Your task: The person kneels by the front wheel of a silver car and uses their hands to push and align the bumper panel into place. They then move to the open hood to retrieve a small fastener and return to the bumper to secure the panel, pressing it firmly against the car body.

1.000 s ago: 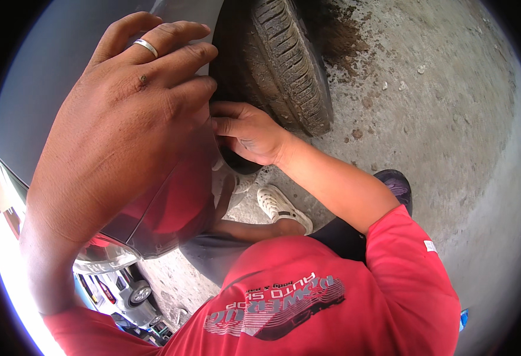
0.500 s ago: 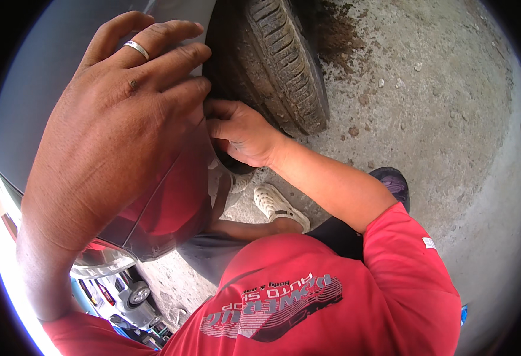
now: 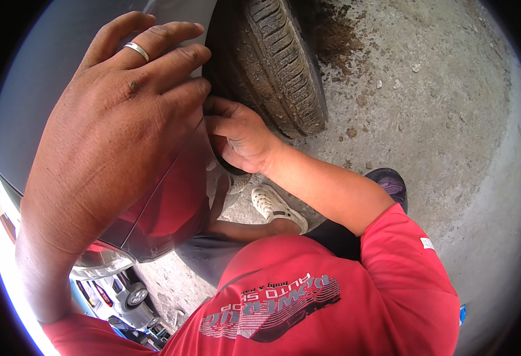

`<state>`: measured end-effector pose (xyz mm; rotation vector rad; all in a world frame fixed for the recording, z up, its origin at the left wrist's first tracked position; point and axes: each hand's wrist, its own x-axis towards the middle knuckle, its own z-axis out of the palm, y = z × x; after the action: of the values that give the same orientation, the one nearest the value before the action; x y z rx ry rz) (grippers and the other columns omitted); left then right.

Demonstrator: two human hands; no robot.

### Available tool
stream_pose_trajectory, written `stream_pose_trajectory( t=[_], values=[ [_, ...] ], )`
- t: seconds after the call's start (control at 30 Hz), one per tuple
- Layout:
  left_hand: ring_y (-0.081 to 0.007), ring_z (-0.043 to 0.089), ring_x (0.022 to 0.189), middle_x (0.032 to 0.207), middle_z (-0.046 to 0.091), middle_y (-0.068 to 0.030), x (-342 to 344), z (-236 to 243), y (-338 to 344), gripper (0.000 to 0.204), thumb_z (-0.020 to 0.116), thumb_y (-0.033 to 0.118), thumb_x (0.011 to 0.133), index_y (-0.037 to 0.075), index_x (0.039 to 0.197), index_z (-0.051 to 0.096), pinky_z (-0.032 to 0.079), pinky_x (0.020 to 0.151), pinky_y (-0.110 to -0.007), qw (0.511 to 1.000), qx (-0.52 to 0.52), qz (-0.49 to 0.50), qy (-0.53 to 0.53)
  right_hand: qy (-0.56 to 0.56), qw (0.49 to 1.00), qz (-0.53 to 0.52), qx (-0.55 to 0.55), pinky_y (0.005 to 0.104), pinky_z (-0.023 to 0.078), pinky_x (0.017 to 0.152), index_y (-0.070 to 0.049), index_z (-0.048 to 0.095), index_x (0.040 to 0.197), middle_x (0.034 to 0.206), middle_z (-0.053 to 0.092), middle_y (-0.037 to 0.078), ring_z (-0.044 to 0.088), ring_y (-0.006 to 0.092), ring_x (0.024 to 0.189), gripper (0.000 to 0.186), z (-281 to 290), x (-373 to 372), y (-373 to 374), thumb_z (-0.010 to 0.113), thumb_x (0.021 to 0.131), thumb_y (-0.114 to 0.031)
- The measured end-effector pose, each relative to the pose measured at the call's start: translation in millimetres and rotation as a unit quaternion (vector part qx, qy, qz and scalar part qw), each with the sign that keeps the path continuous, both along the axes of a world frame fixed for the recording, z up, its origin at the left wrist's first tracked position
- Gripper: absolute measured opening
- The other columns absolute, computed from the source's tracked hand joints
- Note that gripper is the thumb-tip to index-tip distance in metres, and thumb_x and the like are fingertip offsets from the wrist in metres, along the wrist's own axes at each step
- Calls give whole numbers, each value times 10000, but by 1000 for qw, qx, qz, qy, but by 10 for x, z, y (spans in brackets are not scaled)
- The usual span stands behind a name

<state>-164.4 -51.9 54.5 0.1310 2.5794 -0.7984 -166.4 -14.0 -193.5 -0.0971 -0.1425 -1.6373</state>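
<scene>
My left hand [image 3: 112, 130], with a silver ring, rests on the glossy dark car body [image 3: 41, 101], its fingers bent and slightly apart. Right of it and lower, my right hand [image 3: 236, 133] has its fingers curled at the edge of the wheel arch, beside a panel seam; the fingertips are partly hidden, and I cannot make out any small part there. The dirty tyre [image 3: 278, 59] stands just above and right of my right hand. The lower body panel reflects red.
A white clog [image 3: 272, 204] on a bare leg and a dark shoe [image 3: 391, 187] are below the wheel. Rough concrete floor [image 3: 444, 118] with dirt and pebbles spreads to the right. Another vehicle [image 3: 127, 296] shows at the lower left, behind the bumper.
The whole view has shifted slightly, with car, tyre and hands appearing a little further left. My hands keep about the same places on the car.
</scene>
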Motion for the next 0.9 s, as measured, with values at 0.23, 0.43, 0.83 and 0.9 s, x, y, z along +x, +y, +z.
stream_pose_trajectory(
  t=[0.23, 0.43, 0.83, 0.9],
  values=[
    [-234, 478, 1432, 1329, 637, -52, -5, -16, 0, 320, 794, 68, 731, 95, 1041, 722, 316, 1246, -480, 1000, 20, 5, 11, 11, 1000, 12, -10, 397, 532, 1018, 12, 641, 1210, 1151, 690, 138, 671, 251, 1102, 304, 11, -49, 9, 676, 909, -14],
    [-232, 485, 1423, 1310, 644, -46, -20, -14, 0, 218, 779, 64, 740, 98, 951, 739, 322, 1239, -483, 999, 40, 13, 12, 43, 999, 17, -21, 390, 525, 1023, 30, 625, 1240, 1190, 676, 158, 663, 259, 1123, 329, -32, -79, -22, 671, 919, -25],
    [-305, 537, 1389, 1372, 637, -106, -131, 153, -57, 260, 733, 43, 757, 63, 1016, 746, 408, 1172, -496, 999, -2, -20, 26, 22, 999, 21, -32, 362, 528, 1002, 1, 646, 1210, 1158, 700, 120, 670, 222, 1096, 295, -102, 3, -133, 713, 927, -46],
    [-309, 542, 1394, 1434, 611, -130, -179, 311, -277, 345, 676, 26, 843, 39, 1186, 712, 425, 1168, -472, 996, 48, 27, 65, 16, 1000, -4, -17, 354, 530, 991, -15, 660, 1175, 1138, 710, 104, 675, 212, 1080, 260, -246, -69, -191, 723, 924, -45]
  ],
)
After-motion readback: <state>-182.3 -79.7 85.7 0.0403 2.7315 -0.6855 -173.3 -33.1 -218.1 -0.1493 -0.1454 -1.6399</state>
